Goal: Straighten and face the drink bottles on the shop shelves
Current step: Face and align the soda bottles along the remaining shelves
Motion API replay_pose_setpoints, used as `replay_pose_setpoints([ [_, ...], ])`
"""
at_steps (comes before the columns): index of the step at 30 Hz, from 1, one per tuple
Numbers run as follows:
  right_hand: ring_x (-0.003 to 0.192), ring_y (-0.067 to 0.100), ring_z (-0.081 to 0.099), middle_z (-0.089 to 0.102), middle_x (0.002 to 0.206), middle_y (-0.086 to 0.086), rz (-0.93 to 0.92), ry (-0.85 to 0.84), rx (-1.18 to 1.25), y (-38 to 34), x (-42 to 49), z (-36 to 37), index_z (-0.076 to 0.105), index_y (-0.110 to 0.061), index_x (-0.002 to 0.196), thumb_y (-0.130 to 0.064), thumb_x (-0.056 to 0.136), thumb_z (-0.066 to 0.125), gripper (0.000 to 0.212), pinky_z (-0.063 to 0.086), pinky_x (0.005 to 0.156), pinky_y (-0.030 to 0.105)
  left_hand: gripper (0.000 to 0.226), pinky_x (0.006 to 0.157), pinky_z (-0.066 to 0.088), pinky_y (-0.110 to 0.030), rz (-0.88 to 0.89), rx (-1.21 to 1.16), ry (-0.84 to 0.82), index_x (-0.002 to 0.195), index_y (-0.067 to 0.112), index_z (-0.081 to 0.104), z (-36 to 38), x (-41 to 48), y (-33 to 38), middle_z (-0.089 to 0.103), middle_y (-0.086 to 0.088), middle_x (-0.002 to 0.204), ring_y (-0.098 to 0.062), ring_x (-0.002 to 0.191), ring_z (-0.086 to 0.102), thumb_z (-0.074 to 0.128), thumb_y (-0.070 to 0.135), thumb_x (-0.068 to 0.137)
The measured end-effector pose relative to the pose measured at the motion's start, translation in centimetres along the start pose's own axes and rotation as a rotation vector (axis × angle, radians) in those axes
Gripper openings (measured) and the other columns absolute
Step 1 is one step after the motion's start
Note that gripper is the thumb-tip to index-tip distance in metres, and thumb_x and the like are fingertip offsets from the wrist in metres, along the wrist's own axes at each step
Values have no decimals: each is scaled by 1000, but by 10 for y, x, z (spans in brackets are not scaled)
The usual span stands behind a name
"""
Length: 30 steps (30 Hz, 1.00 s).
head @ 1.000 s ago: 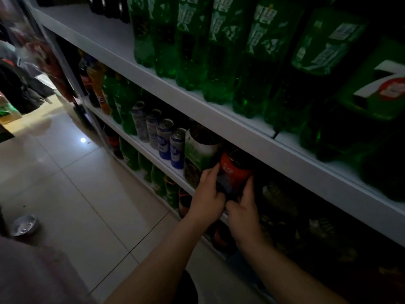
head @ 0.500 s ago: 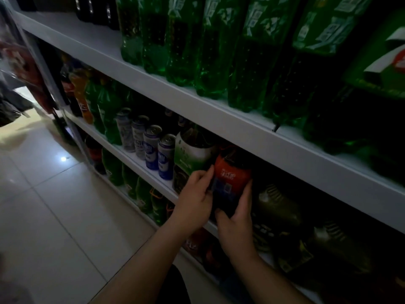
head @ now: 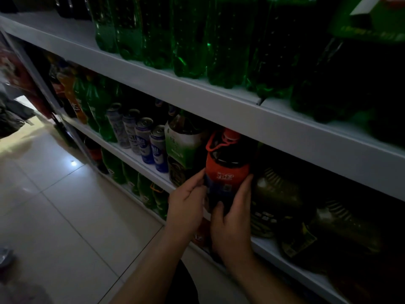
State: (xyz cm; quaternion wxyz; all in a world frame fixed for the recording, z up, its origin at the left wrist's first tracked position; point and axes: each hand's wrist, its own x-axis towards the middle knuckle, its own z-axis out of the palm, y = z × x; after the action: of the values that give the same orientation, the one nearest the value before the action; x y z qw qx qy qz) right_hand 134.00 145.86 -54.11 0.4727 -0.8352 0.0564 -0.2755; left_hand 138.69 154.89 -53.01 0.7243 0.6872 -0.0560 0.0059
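Observation:
A large dark cola bottle (head: 228,170) with a red-and-blue label, red cap and red carry handle stands at the front of the middle shelf (head: 269,244). My left hand (head: 188,205) holds its left side, fingers curled against the label. My right hand (head: 232,220) grips its lower right side, thumb across the front. The bottle's base is hidden behind my hands. To its left stands a tea bottle (head: 184,145) with a green-and-white label.
Blue-and-white cans (head: 151,143) line the middle shelf further left, then green and orange bottles. Tall green soda bottles (head: 188,36) fill the top shelf. Dark amber bottles (head: 278,196) sit right of the cola. More green bottles stand on the bottom shelf. Tiled floor lies at left.
Both hands have stayed on the cola bottle while it came forward and upright, its cap and handle now showing. The view has moved closer to the shelf.

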Motion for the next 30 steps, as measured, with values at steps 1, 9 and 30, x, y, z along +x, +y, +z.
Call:
replay_pose_setpoints([
  [1,143,-1,-5,-6,157,-7,-70,3,-24,4,-5,-1,-14,-41,147,-11,89,44,87,6,112,11,45,71,48,-9,32,64,19,104,55,66,0,0,3,71,22,93,6,89,64,48,20,84],
  [9,144,2,-6,-19,154,-22,-63,-156,-26,43,-53,15,-10,-31,148,-24,96,43,75,10,110,7,43,67,43,-2,199,436,49,125,46,57,7,-1,0,56,50,86,22,83,55,48,33,85],
  [30,110,-35,-19,-31,126,-54,221,-437,2,82,-78,40,-8,-44,147,-30,89,48,81,-1,97,3,99,86,50,-41,575,1021,-139,134,20,37,20,58,58,50,-6,125,-28,109,54,80,61,55],
])
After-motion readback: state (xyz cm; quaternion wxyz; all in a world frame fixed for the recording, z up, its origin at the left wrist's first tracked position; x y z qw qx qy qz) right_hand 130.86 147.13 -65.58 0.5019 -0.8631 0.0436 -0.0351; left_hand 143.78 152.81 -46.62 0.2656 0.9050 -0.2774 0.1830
